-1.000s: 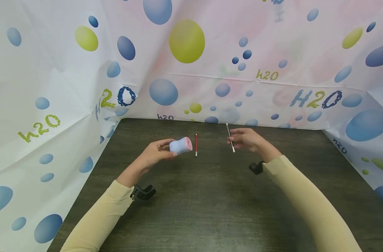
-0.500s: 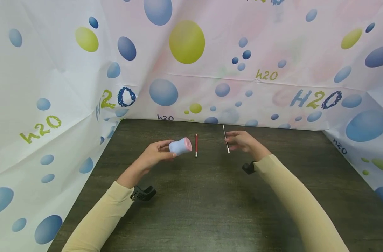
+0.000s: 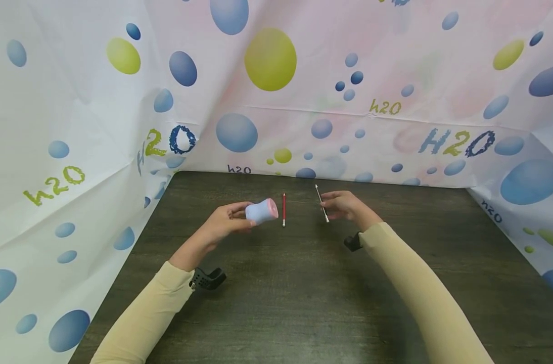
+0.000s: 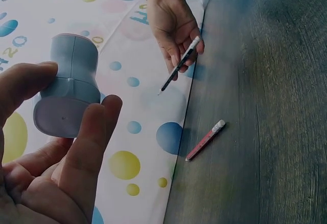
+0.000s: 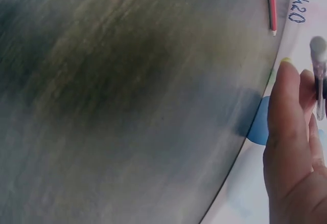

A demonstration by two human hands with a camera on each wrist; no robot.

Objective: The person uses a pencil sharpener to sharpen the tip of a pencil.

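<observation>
My left hand [image 3: 223, 222] holds a light-blue pencil sharpener [image 3: 260, 212] above the table, its pink end turned to the right. In the left wrist view, thumb and fingers grip the sharpener [image 4: 74, 68] from both sides, its flat base facing the camera. To the right, my right hand [image 3: 347, 205] pinches a black-and-white pencil [image 3: 319, 194] between thumb and fingers. That pencil [image 4: 179, 67] slants, with its white eraser end up in the left wrist view. A red pencil [image 3: 283, 210] lies on the table between the hands, touched by neither.
The dark wooden table [image 3: 276, 293] spreads under both arms. White sheeting [image 3: 276, 116] with blue and green dots and "H2O" lettering rises along its back and sides. Dark camera mounts [image 3: 208, 279] sit at both wrists.
My right hand has moved left with the black-and-white pencil, nearer the red pencil and the sharpener. The left hand and the sharpener have stayed almost still.
</observation>
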